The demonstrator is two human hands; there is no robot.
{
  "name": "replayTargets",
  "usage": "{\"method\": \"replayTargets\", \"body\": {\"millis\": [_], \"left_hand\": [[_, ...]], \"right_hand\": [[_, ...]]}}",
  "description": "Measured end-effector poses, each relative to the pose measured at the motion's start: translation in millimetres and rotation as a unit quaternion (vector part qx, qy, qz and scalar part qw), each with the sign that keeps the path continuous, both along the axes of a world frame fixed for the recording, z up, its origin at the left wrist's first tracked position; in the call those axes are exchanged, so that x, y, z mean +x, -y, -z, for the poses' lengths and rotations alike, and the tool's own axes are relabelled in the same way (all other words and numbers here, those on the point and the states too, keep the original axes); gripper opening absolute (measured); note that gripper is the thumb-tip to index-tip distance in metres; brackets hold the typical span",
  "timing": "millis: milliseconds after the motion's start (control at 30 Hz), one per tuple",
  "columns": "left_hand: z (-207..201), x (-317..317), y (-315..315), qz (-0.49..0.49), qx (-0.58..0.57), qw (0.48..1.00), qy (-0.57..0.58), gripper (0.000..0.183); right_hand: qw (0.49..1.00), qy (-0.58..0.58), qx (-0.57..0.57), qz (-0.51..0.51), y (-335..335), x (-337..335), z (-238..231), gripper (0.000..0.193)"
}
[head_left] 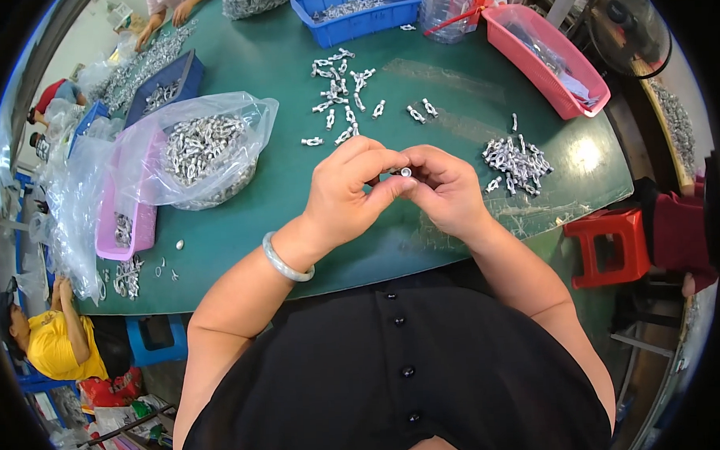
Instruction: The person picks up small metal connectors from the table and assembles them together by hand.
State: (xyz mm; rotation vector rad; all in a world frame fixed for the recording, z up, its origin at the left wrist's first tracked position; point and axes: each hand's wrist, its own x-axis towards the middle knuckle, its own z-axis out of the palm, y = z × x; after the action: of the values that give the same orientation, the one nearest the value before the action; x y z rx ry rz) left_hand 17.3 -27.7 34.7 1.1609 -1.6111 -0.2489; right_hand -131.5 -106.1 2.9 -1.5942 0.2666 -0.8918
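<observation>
Both hands meet over the front part of the green table (288,196), fingertips closed around one small silvery metal part (406,173) whose round end faces up. My left hand (350,182), with a pale bangle on its wrist, pinches it from the left. From the other side my right hand (447,186) grips it with thumb and forefinger. Most of the part is hidden by the fingers. Beyond the hands lie several loose metal parts (335,87) of similar look. A denser pile of metal parts (518,164) sits right of my right hand.
Left of my hands, a clear plastic bag (249,122) full of metal parts leans by a pink tray (106,226). Far back stands a blue tray (361,23); at right are a pink basket (521,57), a fan (619,25) and a red stool (607,248). A yellow-shirted person (55,347) sits at left.
</observation>
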Motion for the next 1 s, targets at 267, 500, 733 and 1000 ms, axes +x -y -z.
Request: {"method": "replayTargets", "body": {"millis": [267,500,733,1000], "left_hand": [[10.8,28.4,-6.5,0.098,0.296,0.814,-0.491,0.013],[23.2,46.8,-11.3,0.169,0.334,0.642,-0.670,0.016],[36.2,55.7,-15.2,0.247,0.320,0.558,-0.725,0.018],[41.9,59.6,-17.8,0.410,0.244,0.490,-0.730,0.018]], "right_hand": [[0.978,-0.052,0.161,-0.118,-6.1,6.1,-14.7,0.037],[0.977,-0.046,0.159,-0.135,-11.1,18.8,-13.1,0.037],[0.981,-0.085,0.128,-0.117,-8.9,28.9,-14.6,0.034],[0.947,-0.282,-0.153,0.024,24.8,45.1,-1.8,0.028]]}}
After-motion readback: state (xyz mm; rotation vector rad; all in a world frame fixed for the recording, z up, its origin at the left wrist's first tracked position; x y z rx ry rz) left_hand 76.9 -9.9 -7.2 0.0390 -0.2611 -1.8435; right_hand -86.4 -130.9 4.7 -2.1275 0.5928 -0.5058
